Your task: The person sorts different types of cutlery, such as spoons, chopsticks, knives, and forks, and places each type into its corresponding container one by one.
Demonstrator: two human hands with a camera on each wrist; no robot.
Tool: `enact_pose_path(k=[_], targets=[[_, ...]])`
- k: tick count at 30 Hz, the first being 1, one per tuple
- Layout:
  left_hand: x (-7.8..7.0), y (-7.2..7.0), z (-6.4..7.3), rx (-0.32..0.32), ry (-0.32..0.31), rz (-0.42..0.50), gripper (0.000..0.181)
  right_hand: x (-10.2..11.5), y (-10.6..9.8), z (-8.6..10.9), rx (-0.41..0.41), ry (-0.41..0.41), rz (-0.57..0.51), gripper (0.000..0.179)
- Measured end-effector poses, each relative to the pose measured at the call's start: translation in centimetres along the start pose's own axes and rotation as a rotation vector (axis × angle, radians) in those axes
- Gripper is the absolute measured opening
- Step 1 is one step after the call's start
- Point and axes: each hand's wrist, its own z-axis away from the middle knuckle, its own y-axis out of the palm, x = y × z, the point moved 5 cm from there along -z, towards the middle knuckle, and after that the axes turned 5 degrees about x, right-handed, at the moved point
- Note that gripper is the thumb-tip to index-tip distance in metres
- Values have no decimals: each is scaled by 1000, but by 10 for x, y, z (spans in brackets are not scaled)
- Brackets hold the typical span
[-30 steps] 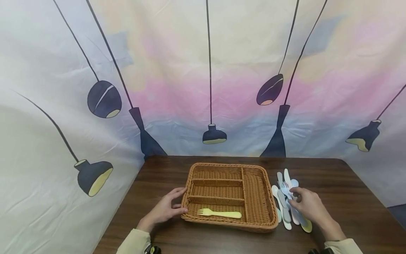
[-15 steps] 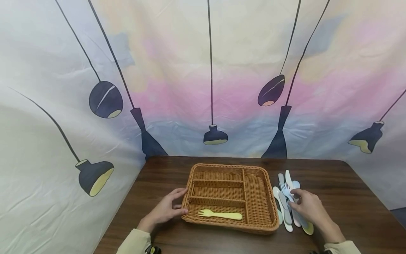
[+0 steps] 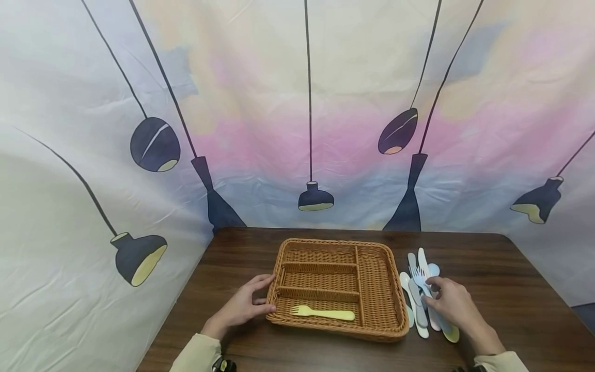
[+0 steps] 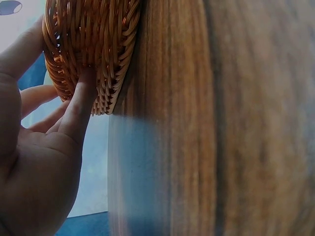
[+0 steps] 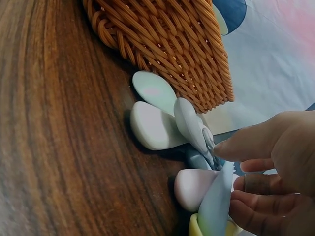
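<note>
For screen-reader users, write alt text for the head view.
A person's left hand touches a divided wicker basket holding one yellow fork; the right hand is at pastel cutlery piled beside the basket on a wooden table. Printed cloth hangs behind.

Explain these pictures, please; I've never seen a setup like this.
There is no machine: a person works with bare hands. The wide picture comes from a camera worn on the head; the two close ones come from wrist cameras, each watching its own hand. On the brown wood-grain table sits a four-compartment wicker basket, with a yellow fork in its near-left compartment. Beside it lies pastel cutlery. The left hand touches the basket's left side; the right hand appears to pinch a light-blue fork.
</note>
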Motion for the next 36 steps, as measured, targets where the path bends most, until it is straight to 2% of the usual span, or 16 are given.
enact_pose_path(k=[9, 15, 29, 36], targets=[[1, 0, 0, 2, 6, 1, 78, -2, 3, -2, 82, 78, 7, 29], [0, 1, 0, 6, 11, 5, 79, -2, 3, -3, 97, 89, 12, 29], [1, 0, 0, 2, 10, -2, 78, -1, -2, -2, 48, 44, 8, 28], [3, 0, 0, -6, 5, -11, 78, 0, -5, -4, 45, 38, -29, 28]])
